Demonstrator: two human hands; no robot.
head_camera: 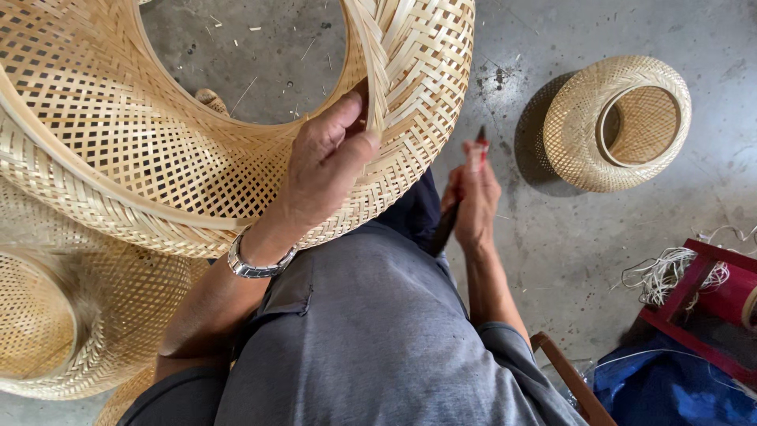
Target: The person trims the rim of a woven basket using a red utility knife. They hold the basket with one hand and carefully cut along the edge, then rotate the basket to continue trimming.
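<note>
Big woven bamboo lampshade [197, 150] propped over the lap, tilted, open ring facing up toward the camera. Left hand [327, 162] clamped on its rim, thumb tucked inside, fingers pressed on the outer weave; metal wristwatch [256, 264] on that wrist. Right hand [473, 201] lower down beside the knee, closed around a red-handled tool [479, 150], just off the shade's edge, not touching it. Smaller finished bamboo shade [615, 122] sitting on the concrete floor [552, 237], well apart. More woven shades [71, 323] stacked at lower left. Red wooden frame [694, 308] and blue plastic sheet [670, 386] at lower right.
</note>
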